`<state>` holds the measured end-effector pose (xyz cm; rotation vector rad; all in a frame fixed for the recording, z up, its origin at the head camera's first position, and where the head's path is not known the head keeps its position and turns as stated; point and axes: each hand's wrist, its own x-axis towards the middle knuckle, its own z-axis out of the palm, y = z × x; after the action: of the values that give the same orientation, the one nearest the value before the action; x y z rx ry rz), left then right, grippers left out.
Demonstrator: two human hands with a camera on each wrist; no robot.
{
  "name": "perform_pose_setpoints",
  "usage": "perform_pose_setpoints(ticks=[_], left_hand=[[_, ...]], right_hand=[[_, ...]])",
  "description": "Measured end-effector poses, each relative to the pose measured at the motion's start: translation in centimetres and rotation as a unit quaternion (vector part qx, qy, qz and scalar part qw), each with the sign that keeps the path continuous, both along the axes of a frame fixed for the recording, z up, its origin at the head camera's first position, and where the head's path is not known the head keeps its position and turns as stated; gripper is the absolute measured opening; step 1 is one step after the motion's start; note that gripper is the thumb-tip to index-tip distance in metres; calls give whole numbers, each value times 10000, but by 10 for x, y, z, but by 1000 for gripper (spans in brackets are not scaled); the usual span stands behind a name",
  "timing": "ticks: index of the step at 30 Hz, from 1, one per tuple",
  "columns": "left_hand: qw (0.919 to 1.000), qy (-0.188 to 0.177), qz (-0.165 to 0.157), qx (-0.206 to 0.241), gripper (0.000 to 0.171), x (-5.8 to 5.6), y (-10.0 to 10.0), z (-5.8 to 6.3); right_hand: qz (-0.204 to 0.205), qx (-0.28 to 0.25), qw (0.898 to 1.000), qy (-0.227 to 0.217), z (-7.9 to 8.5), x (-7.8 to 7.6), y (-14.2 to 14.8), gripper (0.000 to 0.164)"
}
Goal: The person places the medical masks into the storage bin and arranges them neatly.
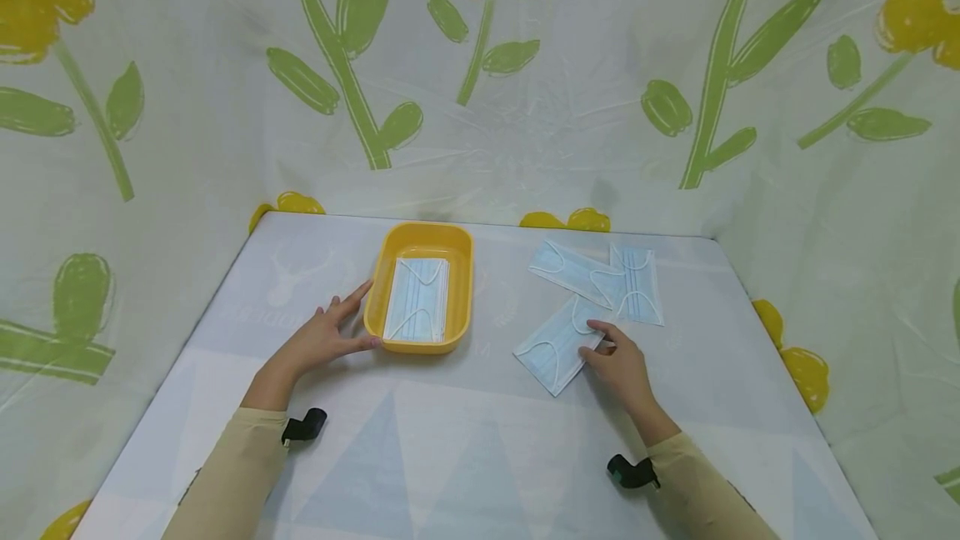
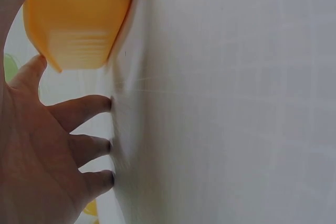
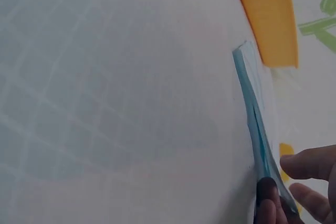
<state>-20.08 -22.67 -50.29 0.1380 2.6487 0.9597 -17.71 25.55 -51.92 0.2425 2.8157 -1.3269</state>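
A yellow plastic tray (image 1: 422, 347) stands left of centre with pale blue pleated face masks (image 1: 417, 300) lying in it, white ear loops on top. My left hand (image 1: 327, 337) is spread along its left side. Thumb and index finger touch the tray's edge, while the other fingertips rest on the table in the left wrist view. To the right, my right hand (image 1: 619, 363) pinches the right edge of a loose face mask (image 1: 553, 345) between thumb and fingers. The right wrist view shows this mask (image 3: 253, 106) edge-on, close over the table.
Two more face masks (image 1: 576, 272) (image 1: 639, 283) lie overlapping beyond my right hand. The table (image 1: 450, 423) has a pale printed cover. Flower-patterned curtains (image 1: 555, 107) stand around its back and sides. Black wrist cameras (image 1: 306, 425) (image 1: 632, 472) stick out from both sleeves.
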Motion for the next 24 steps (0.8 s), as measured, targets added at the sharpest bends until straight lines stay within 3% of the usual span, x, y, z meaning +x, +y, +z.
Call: perform_pose_setpoints(ticks=[10,24], left_hand=[[10000,46,-23,-37,109,-1,0,-1],[9999,105,-64,16,108,-1,-2,-3]], right_hand=[[167,289,9994,91,-1,0,-6,51],[183,157,9993,275,0,-2,-7,51]])
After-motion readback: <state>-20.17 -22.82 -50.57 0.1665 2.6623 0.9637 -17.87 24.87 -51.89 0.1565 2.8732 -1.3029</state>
